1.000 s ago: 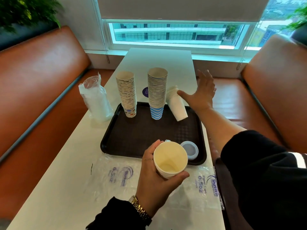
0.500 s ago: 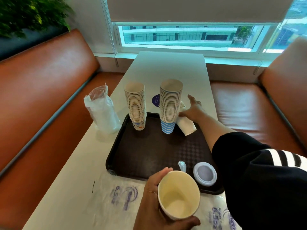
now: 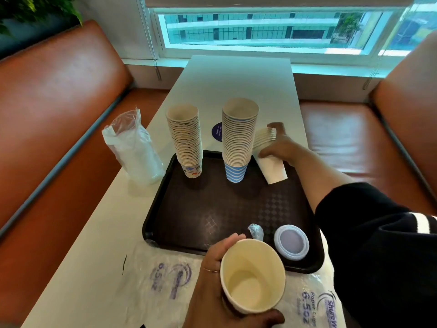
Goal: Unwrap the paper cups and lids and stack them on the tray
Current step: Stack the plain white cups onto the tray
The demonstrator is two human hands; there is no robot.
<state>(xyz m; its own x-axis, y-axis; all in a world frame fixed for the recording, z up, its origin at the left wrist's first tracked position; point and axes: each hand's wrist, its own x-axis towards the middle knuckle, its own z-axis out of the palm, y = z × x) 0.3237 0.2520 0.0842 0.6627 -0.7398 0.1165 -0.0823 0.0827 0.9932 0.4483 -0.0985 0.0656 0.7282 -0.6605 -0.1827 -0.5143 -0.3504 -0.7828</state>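
**Cup stacking at window booth**

White bench between orange booth seats, under a window. Dark tray carries two tall cup stacks. Right hand grips a tilted white cup stack at the tray's far right. Left hand holds a single cup. Plastic wrapper reads "Paper Cups 6.5oz".

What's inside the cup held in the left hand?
Nothing visible: the cup looks empty down to its bare bottom. Whether more cups nest beneath it is hidden by the left hand.
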